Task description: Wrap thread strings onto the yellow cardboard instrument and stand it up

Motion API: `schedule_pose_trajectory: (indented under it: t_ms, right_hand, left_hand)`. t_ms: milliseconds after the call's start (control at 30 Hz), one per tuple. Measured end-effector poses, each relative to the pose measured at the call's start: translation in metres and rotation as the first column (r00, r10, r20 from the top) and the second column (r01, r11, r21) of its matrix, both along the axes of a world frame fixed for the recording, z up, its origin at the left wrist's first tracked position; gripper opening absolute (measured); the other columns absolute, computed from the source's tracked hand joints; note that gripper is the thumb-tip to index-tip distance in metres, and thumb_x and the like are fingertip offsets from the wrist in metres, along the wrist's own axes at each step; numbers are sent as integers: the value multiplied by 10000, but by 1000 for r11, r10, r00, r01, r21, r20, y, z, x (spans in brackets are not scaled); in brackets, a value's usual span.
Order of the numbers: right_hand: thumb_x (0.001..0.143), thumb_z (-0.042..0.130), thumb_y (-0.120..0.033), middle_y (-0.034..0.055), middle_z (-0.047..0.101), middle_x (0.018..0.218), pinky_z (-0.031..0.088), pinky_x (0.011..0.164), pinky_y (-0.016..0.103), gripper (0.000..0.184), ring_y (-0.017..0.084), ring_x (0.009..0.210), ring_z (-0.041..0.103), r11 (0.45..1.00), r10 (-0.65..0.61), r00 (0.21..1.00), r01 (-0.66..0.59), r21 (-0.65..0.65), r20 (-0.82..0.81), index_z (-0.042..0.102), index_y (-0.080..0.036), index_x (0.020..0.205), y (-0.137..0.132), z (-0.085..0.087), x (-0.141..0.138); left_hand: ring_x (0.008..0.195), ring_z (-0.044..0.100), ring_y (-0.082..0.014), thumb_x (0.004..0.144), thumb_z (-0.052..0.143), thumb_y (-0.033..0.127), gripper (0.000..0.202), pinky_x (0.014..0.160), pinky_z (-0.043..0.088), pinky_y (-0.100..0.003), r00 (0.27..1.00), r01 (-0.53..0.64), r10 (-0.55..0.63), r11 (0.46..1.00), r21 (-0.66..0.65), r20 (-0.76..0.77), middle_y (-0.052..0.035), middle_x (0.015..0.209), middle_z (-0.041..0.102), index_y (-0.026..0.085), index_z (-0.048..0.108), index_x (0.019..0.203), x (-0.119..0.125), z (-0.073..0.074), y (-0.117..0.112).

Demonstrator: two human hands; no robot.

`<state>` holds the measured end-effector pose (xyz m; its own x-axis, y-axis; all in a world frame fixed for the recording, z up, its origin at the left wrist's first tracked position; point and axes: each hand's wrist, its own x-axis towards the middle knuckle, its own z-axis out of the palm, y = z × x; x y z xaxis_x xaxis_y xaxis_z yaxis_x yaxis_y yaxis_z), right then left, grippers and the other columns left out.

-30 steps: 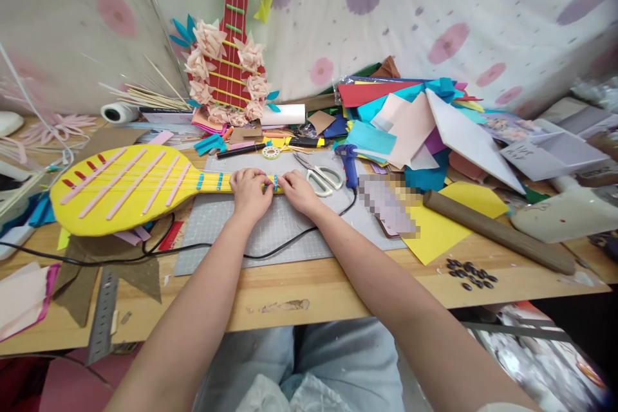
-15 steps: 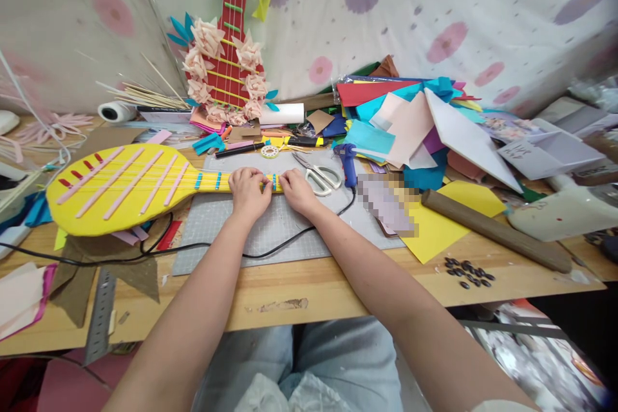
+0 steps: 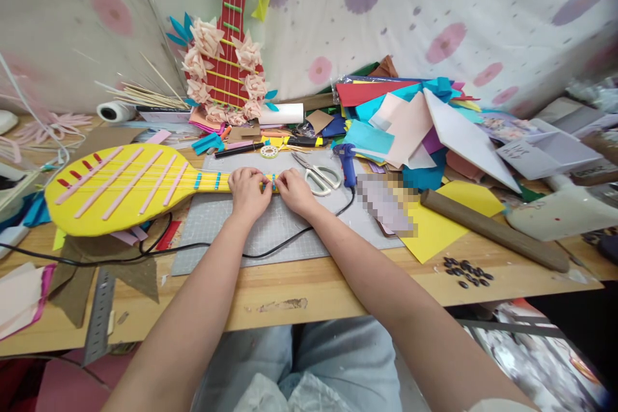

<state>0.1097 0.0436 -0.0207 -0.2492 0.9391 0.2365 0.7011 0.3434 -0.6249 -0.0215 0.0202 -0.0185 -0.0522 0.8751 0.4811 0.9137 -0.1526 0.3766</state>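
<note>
Yellow guitar (image 3: 118, 190) is the thing at hand. Lies flat, long axis running left–right across the bench (image 3: 280, 280); rounded body well off to the left of both grips, neck (image 3: 208, 182) passing right under them. Left grip (image 3: 250, 192) is the nearer one to the body, laid over the neck, fingers bent. Right grip (image 3: 295, 192) is just beside it, at the neck's far end, fingertips bunched together. Gap between the two is narrow; a blue band (image 3: 274, 181) shows in it, crossing the neck at roughly a right angle to the long axis. Two more blue bands sit left of the left grip, toward the body.

Grip state: both narrow, both at the neck. Can't tell if left wraps the neck or only presses from above; underside hidden. Can't tell if right pinches a small piece either. Neck end is covered by the right grip.

Around: cutting mat (image 3: 282, 226) under the neck and on the near side of both grips. Scissors (image 3: 309, 168) just right of the right grip, glue gun (image 3: 348, 167) further right. Tape roll (image 3: 269, 152) beyond the gap, on the far side. Black cable (image 3: 275, 255) on the near side, not touching the neck.
</note>
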Motion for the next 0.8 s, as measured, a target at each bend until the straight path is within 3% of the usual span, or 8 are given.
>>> schedule_pose_trajectory:
  t_ms: [500,800]
  right_hand:
    - [889,474,-272,76,553,883,384,764,295,161,181,849,505,999,16,994,-20,38,113,562,-166,806,-2,3,3]
    - [887,441,-221,111,571,917,387,760,300,162,198,854,512,996,5,977,-25,91,211,569,-123,895,-3,3,-3]
  left_hand:
    - [1035,464,-276,770,558,306,138,987,302,-469,1000,-15,15,1000,4,-17,-91,967,569,212,620,692,2,0,1]
    - [1056,460,-279,746,534,262,116,1095,193,-508,999,-20,20,1000,-1,-45,-91,971,554,195,564,655,8,-3,4]
